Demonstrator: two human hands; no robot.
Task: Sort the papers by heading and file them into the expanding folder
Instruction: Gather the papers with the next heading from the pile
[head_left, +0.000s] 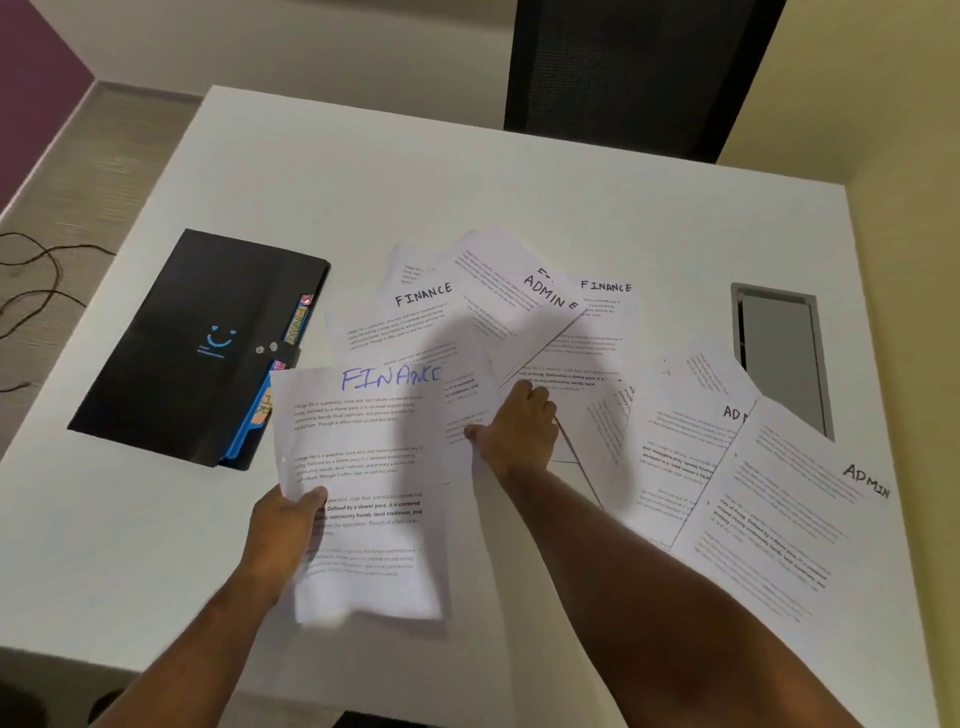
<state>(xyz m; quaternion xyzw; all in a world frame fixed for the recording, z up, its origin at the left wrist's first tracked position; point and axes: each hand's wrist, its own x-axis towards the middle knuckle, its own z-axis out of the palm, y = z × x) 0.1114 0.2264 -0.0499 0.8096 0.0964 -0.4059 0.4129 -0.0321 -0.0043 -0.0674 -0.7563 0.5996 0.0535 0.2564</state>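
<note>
My left hand (283, 525) grips the left edge of a sheet headed FINANCE in blue (374, 467), held just above the white table (363, 171). My right hand (514, 431) rests on the spread of papers in the middle, its fingers curled at the edge of a sheet; whether it pinches that sheet is unclear. Sheets headed FINANCE (415, 312), ADMIN (524, 291) and FINANCE (605, 299) fan out behind it. Two ADMIN sheets (691, 447) (789, 514) lie to the right. The black expanding folder (202, 343) lies closed at the left, coloured tabs showing at its right edge.
A rectangular cable cut-out (779, 353) sits in the table at the right. A black chair back (634, 67) stands behind the far edge. Cables (36, 280) trail on the floor at the left.
</note>
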